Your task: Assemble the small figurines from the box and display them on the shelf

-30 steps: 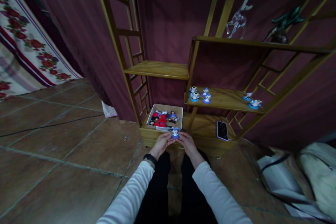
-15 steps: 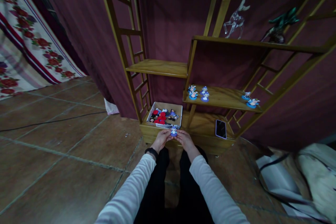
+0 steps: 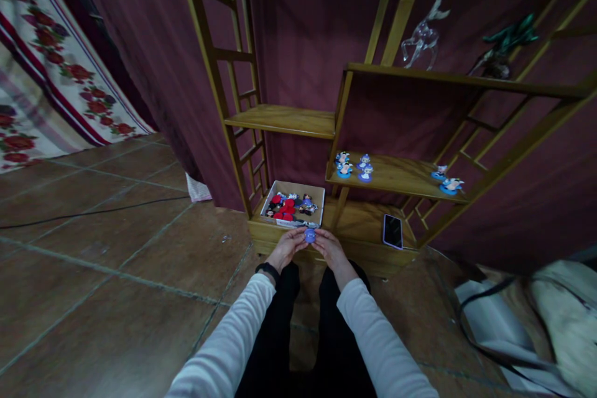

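A small purple figurine (image 3: pixel 310 236) is pinched between the fingertips of both hands, its round purple base turned toward me. My left hand (image 3: pixel 288 247) grips it from the left, and my right hand (image 3: pixel 331 247) from the right. Just beyond my fingers sits an open cardboard box (image 3: pixel 321 199) holding several figurines, some with red bases. On the middle shelf (image 3: pixel 398 175), two purple figurines (image 3: pixel 365 169) stand beside blue-based figurines (image 3: pixel 344 168) at the left. Two more blue-based figurines (image 3: pixel 450 185) stand at the right end of that shelf.
A phone (image 3: pixel 392 231) lies on the low board at the right. The upper shelf (image 3: pixel 443 76) carries a clear glass deer (image 3: pixel 422 40) and a dark green ornament (image 3: pixel 506 43). Bags (image 3: pixel 559 311) rest on the floor at the right; a black cable (image 3: pixel 93 214) crosses the tiles at the left.
The figurine between my hands has been turned: its front faced me before, and now its purple base does. Both hands stay in almost the same place. The view has shifted slightly.
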Available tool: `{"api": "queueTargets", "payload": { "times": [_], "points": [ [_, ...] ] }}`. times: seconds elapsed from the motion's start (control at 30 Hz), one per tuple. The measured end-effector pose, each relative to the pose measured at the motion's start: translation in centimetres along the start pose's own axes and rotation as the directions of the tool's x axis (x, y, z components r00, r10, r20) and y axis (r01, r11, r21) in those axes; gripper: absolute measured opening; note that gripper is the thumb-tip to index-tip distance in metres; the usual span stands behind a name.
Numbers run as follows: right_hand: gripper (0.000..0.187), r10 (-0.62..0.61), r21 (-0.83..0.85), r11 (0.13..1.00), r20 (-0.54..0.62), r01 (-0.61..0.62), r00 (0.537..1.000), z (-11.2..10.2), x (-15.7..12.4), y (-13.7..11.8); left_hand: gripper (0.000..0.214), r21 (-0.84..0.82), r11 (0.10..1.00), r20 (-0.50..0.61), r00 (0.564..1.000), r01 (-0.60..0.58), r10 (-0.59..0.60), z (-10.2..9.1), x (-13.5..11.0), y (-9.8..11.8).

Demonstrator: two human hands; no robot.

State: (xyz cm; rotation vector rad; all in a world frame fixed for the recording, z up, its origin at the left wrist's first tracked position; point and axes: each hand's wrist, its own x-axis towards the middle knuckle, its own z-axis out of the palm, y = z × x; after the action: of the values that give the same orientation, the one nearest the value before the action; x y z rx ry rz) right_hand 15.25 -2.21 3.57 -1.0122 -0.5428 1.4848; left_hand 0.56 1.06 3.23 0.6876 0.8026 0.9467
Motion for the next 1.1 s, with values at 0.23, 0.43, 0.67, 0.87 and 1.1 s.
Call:
{"api": "queueTargets", "payload": {
  "times": [0.23,0.43,0.67,0.87,1.1],
  "points": [
    [0.026,0.005,0.037,0.999,0.002,-0.005,1.0,-0.1,0.57,0.64,0.018,-0.008,1.0,-0.037,0.999,-0.006,0.006,0.12,0.02,-0.14],
    [0.032,-0.014,0.063,0.998,0.016,0.013,1.0,-0.24,0.69,0.87,0.014,-0.031,1.0,-0.01,1.0,0.0,0.0,0.09,0.06,-0.12],
    [0.039,-0.04,0.042,0.998,-0.01,0.04,0.999,0.05,0.43,0.61,0.022,-0.045,0.999,-0.018,1.0,-0.014,0.013,-0.06,0.06,-0.3],
    [0.039,-0.042,-0.01,0.999,-0.02,0.042,0.999,0.47,0.29,0.12,0.03,-0.03,0.999,0.03,0.999,-0.012,0.013,-0.39,0.39,-0.57],
    [0.036,-0.04,0.013,0.999,-0.054,0.041,0.998,0.49,0.19,0.39,0.026,-0.018,1.0,-0.018,1.0,-0.025,0.025,-0.35,0.51,-0.72]
  ]
}}
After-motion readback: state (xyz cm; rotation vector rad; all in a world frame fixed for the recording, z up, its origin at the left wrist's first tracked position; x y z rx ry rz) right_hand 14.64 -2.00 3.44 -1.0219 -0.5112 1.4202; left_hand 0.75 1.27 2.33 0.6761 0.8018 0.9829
